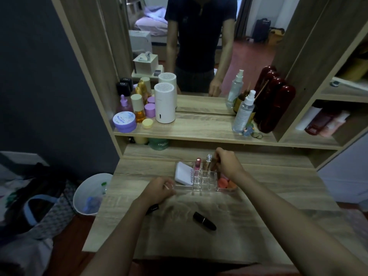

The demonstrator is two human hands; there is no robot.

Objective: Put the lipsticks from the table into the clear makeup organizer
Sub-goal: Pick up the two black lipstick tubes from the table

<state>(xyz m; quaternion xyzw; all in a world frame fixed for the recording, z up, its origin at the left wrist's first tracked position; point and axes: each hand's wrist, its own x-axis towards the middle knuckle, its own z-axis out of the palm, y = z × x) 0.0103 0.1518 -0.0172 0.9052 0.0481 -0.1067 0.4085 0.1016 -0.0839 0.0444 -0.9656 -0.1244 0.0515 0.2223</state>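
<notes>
Forearms: two bare forearms are seen entering from the bottom edge, nearest the camera.
Tabletop: a pale wood-grain laminate table (278, 196) is shown, matte and streaked, under dim light.
Black lipstick: a glossy dark cylinder (204, 221) is laid on its side on the wood, nearer the camera than both sets of fingers and well apart from them.
Second dark tube: a black end (153, 207) is seen just beneath the left wrist; the rest is hidden.
Left hand: the left hand (158, 189) is rested on the table with fingers curled together at the organizer's near left corner; whether the plastic is gripped cannot be told.
Organizer: a clear makeup organizer (205, 181) of hard, square-celled plastic is placed beyond the left fingertips.
Right hand: the right hand (229, 163) is held over the back row, fingers pinched together on a thin tube that is too blurred to name.
Standing tubes: a pink lipstick (197, 163) and a clear-capped tube (208, 159) are stood upright in back cells, just left of the right fingers.
White compact: a flat, rounded white case (184, 174) is leaned in the left compartment.
Sponges: orange-red rounded pieces (225, 183) are held in the right compartment, below the right hand.
Room: a mirror (199, 46), a shelf of bottles and jars, a white cylinder (164, 105) and a floor bin (89, 193) are seen.
</notes>
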